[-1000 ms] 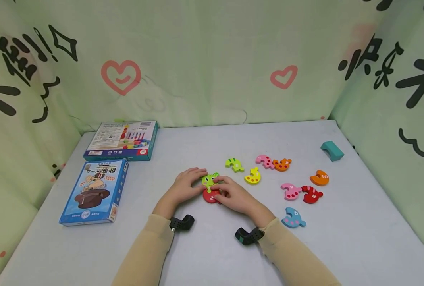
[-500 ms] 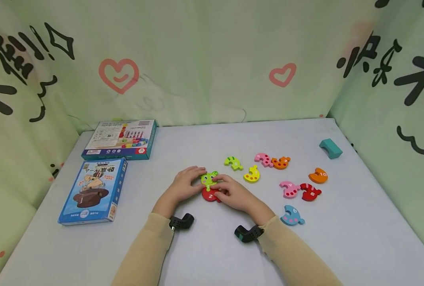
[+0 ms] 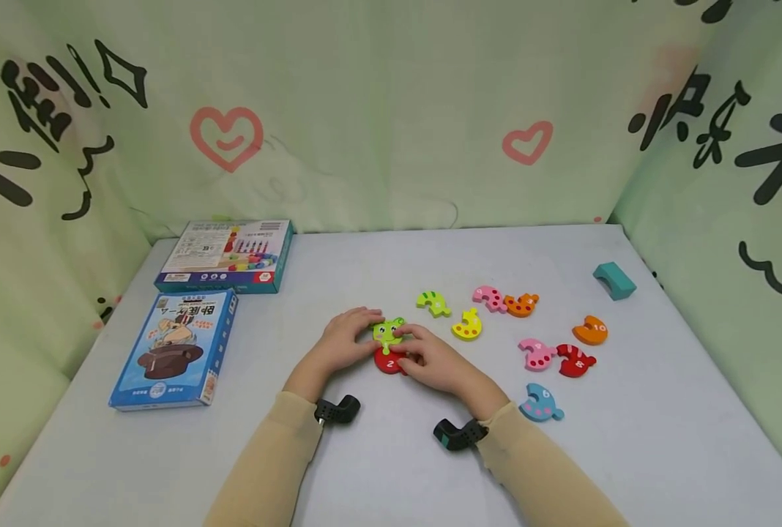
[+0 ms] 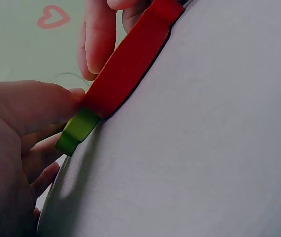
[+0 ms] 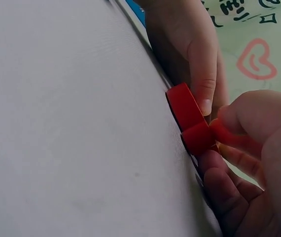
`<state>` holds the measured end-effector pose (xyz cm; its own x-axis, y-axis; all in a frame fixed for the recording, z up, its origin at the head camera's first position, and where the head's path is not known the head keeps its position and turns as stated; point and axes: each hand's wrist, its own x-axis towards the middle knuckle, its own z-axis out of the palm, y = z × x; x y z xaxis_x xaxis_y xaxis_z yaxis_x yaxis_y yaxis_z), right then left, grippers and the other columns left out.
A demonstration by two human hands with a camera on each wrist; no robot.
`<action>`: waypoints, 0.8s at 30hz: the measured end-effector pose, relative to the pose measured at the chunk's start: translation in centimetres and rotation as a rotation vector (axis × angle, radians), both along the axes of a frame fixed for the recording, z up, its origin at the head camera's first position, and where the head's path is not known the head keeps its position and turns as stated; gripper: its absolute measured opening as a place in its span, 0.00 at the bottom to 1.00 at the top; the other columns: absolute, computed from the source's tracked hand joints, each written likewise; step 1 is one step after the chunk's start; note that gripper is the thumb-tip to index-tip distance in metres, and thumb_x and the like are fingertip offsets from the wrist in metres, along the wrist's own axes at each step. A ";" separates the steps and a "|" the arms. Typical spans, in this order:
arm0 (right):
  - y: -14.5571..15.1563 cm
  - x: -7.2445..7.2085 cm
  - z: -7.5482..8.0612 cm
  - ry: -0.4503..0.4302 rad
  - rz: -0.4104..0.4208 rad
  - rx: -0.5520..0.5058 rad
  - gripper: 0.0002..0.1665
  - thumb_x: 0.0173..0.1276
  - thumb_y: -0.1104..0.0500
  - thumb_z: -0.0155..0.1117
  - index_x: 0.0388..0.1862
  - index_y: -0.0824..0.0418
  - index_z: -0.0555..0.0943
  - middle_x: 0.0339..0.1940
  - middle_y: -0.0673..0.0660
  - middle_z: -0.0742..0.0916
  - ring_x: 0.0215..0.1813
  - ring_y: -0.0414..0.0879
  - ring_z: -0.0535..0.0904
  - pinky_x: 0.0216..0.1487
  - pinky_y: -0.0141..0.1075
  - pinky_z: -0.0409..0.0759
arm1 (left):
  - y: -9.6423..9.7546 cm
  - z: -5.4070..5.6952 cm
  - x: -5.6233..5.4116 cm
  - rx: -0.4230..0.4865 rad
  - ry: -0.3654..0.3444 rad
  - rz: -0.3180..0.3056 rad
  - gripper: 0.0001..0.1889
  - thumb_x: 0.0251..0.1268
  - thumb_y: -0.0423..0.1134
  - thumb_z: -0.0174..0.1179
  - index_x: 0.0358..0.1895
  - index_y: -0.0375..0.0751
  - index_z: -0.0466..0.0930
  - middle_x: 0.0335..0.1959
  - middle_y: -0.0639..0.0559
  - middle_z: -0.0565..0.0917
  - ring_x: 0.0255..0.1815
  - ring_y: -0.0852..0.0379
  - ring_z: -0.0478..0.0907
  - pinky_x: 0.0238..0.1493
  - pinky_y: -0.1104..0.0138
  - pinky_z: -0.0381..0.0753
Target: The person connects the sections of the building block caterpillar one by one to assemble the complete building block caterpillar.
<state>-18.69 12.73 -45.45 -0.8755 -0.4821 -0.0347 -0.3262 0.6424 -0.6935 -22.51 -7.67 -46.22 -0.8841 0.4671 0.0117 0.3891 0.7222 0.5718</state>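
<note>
The right hand (image 3: 438, 362) gripped the red piece (image 3: 387, 363), marked "2", on the white table (image 3: 378, 468); the left hand (image 3: 341, 340) pinched the green frog-faced piece (image 3: 385, 334) against its far side. Leftward sat a closed blue box (image 3: 172, 355), title unclear. An orange piece (image 3: 590, 333) read "10". Farther back, a teal-edged box (image 3: 233, 252) bore fine, illegible print, contents hidden.

Head cam: you look forward and down from the near side of the table (image 3: 378, 468), wide, both far corners in frame. Your left wrist cam: low, close, tilted, facing the far right. Your right wrist cam: likewise, facing the far left. Both wrist views share the red piece (image 4: 130, 61).
</note>
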 end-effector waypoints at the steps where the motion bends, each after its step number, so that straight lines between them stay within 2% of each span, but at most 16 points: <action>1: 0.0 0.1 0.0 -0.005 -0.003 0.003 0.18 0.64 0.58 0.57 0.53 0.56 0.79 0.62 0.50 0.71 0.39 0.38 0.70 0.39 0.28 0.71 | 0.0 0.0 0.0 0.003 0.000 0.000 0.24 0.58 0.46 0.57 0.59 0.47 0.72 0.63 0.54 0.70 0.69 0.51 0.58 0.68 0.50 0.52; 5: -0.1 0.3 0.5 -0.019 -0.001 0.039 0.20 0.64 0.56 0.57 0.55 0.56 0.78 0.63 0.50 0.70 0.40 0.39 0.71 0.41 0.31 0.72 | -0.1 -0.1 0.0 0.011 0.003 -0.001 0.24 0.57 0.46 0.57 0.59 0.47 0.72 0.63 0.53 0.70 0.69 0.51 0.58 0.68 0.50 0.52; 10: 1.0 0.2 1.9 -0.001 -0.011 0.076 0.21 0.64 0.53 0.56 0.55 0.57 0.77 0.62 0.51 0.72 0.48 0.42 0.73 0.50 0.38 0.75 | 0.0 -0.2 -0.1 0.007 -0.005 0.004 0.24 0.58 0.47 0.57 0.59 0.48 0.71 0.63 0.54 0.70 0.69 0.52 0.57 0.69 0.51 0.52; 13: 3.1 -0.3 3.0 0.011 -0.079 0.015 0.21 0.65 0.54 0.55 0.56 0.58 0.76 0.62 0.53 0.72 0.50 0.45 0.74 0.52 0.41 0.75 | -0.1 -0.2 -0.1 0.002 -0.015 0.008 0.24 0.58 0.47 0.56 0.60 0.49 0.71 0.64 0.54 0.70 0.69 0.52 0.57 0.69 0.51 0.52; 17: 7.5 -1.1 4.4 0.041 -0.218 -0.070 0.22 0.67 0.54 0.53 0.58 0.60 0.73 0.63 0.56 0.71 0.51 0.49 0.74 0.53 0.44 0.74 | 0.0 -0.2 -0.1 0.003 -0.022 0.013 0.24 0.58 0.46 0.56 0.60 0.49 0.71 0.64 0.54 0.69 0.69 0.52 0.57 0.69 0.52 0.52; 21: 11.4 -1.4 5.2 0.041 -0.330 -0.059 0.26 0.68 0.50 0.52 0.61 0.59 0.69 0.64 0.58 0.69 0.53 0.53 0.71 0.54 0.49 0.74 | 0.1 -0.2 -0.1 0.008 -0.022 0.025 0.24 0.58 0.46 0.57 0.60 0.48 0.71 0.64 0.54 0.70 0.69 0.52 0.57 0.69 0.52 0.51; 24: 13.5 -1.2 5.3 0.026 -0.366 -0.030 0.27 0.67 0.50 0.52 0.63 0.59 0.68 0.64 0.60 0.69 0.55 0.55 0.70 0.55 0.52 0.73 | 0.1 -0.3 -0.1 0.006 -0.021 0.024 0.24 0.58 0.46 0.57 0.60 0.48 0.71 0.64 0.54 0.70 0.69 0.52 0.57 0.69 0.52 0.52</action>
